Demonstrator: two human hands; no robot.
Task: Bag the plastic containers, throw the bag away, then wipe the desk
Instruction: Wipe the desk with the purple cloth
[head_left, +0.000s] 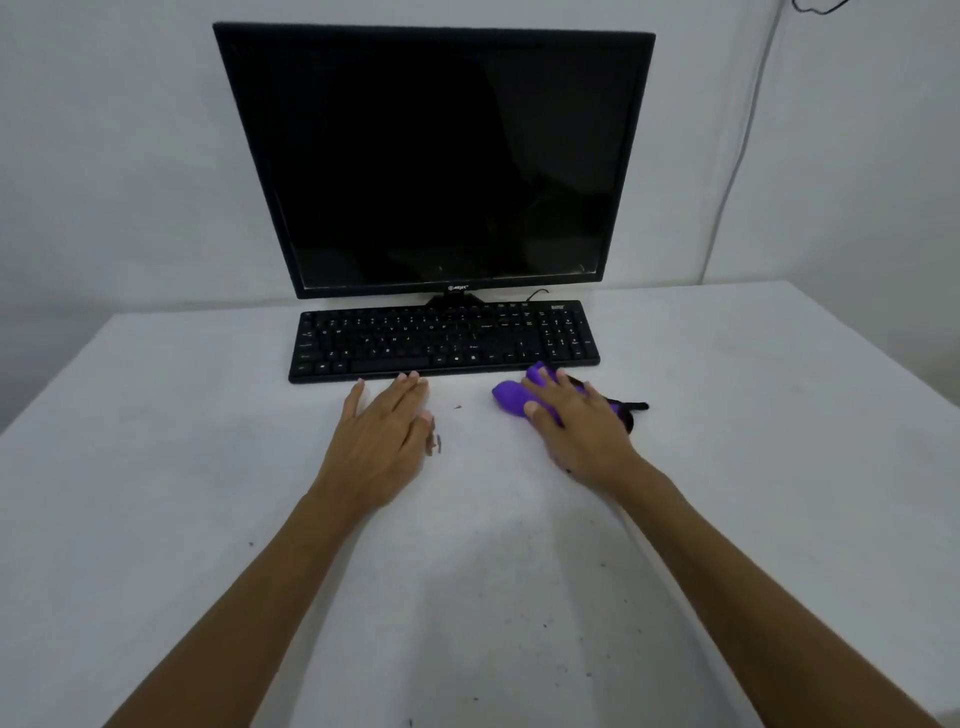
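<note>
A bunched purple cloth (511, 397) with a black edge lies on the white desk (208, 467), just in front of the keyboard's right end. My right hand (576, 423) presses down on the cloth, its fingers spread over it and gripping it. My left hand (384, 436) rests flat on the desk in front of the keyboard's middle, fingers apart and holding nothing. No plastic containers and no bag are in view. Small dark specks dot the desk near its front.
A black keyboard (444, 340) sits at the back of the desk, with a dark monitor (436, 161) standing behind it against the white wall. A thin cable (743, 156) runs down the wall on the right.
</note>
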